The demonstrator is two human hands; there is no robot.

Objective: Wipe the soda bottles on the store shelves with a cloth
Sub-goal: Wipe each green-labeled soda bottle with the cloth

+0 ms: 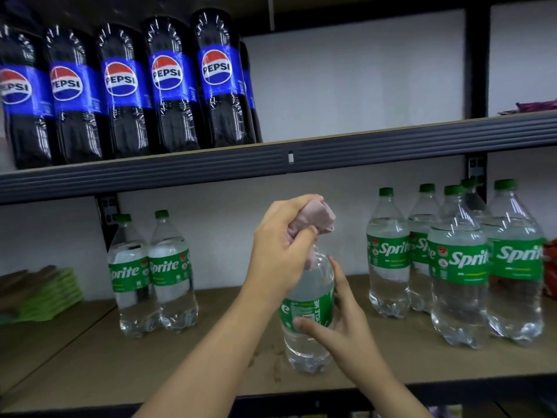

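Fingers of the left hand (283,236) curl around a bunched pink cloth (316,217), pressing it over the top of a Sprite bottle (310,300) standing on the lower shelf (211,351); its cap is hidden, probably under the cloth. Reaching up from below, the right hand (340,318) grips the bottle's green label, thumb in front. 2 Sprite bottles (152,276) stand to the left.

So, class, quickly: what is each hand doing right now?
Left hand: grips the cloth over the bottle top.
Right hand: holds the bottle.
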